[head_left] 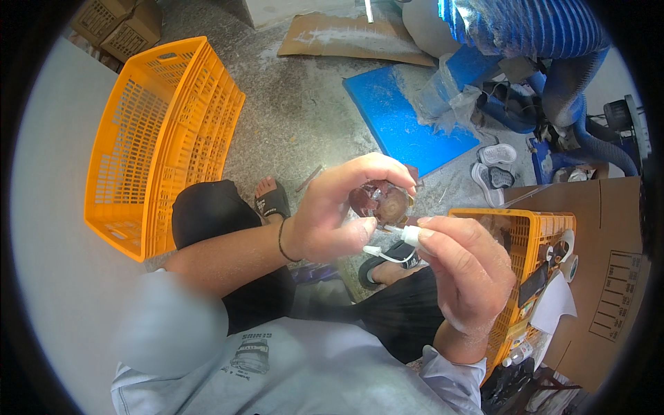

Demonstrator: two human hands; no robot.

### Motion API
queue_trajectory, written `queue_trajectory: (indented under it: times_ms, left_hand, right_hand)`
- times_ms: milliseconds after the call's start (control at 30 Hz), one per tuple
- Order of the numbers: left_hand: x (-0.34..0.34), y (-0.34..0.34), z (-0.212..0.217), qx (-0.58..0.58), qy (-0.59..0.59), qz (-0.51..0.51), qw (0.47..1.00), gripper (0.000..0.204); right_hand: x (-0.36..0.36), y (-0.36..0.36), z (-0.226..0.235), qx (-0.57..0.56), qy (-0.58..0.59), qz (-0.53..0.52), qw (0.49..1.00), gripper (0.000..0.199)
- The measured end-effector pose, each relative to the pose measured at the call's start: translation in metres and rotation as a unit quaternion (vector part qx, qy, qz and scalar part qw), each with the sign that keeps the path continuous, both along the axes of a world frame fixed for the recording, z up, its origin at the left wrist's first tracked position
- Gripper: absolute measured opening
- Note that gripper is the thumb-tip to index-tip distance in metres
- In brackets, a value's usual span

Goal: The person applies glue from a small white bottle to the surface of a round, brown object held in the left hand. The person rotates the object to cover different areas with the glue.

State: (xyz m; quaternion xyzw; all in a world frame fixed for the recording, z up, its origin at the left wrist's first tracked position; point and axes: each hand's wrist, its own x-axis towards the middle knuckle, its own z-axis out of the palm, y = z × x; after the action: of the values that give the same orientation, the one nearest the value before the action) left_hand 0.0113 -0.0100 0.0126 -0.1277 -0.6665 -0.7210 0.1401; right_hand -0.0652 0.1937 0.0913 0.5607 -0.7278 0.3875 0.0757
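Note:
My left hand (324, 214) curls its fingers and thumb around a rounded, shiny reddish-brown piece (391, 203) with a paler, ringed patch on it. I cannot tell what the piece is made of. Between the thumb and fingers of my right hand (474, 273) is a small white nozzle bottle (411, 236), mostly hidden by the hand. Its thin tip points left, close to the lower edge of the piece; whether they touch is unclear. A white cap (372, 250) hangs below on a curved strap. Pale dust speckles both hands.
Orange plastic crates (166, 152) stand at the left. Another orange crate (512, 216) at the right holds papers and a roll of tape, beside a large cardboard sheet (588, 228). Ahead lie a blue board (394, 114), white shoes (492, 173) and blue hoses (539, 31).

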Motion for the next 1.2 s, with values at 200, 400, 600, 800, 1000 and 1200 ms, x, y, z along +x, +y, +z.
queue_trajectory:
  times_ms: [200, 400, 600, 800, 1000, 1200]
  left_hand:
    - [0.0004, 0.0005, -0.0014, 0.013, 0.006, -0.009, 1.0, 0.055]
    - [0.0002, 0.0, -0.002, 0.02, 0.01, -0.008, 1.0, 0.054]
    - [-0.0001, 0.0, -0.0029, 0.022, 0.016, -0.008, 1.0, 0.053]
    - [0.0001, 0.0002, -0.0029, 0.032, 0.014, -0.015, 0.999, 0.054]
    - [0.0002, 0.0012, -0.0029, 0.038, 0.015, -0.014, 0.999, 0.054]
    - [-0.0006, 0.0018, -0.0029, 0.044, 0.02, -0.015, 0.999, 0.053]
  right_hand:
    - [-0.0002, -0.0003, 0.0018, 0.012, 0.0, -0.011, 1.0, 0.023]
    - [0.0009, -0.0011, 0.0024, 0.005, -0.002, -0.007, 1.0, 0.021]
    - [0.0004, -0.0005, 0.0021, 0.003, -0.002, -0.007, 1.0, 0.02]
    - [0.0005, -0.0005, 0.0022, 0.005, -0.007, -0.006, 1.0, 0.019]
    - [-0.0003, 0.0006, 0.0036, 0.004, -0.003, -0.015, 1.0, 0.019]
    - [-0.0001, 0.0006, 0.0029, 0.0, -0.007, -0.008, 1.0, 0.02]
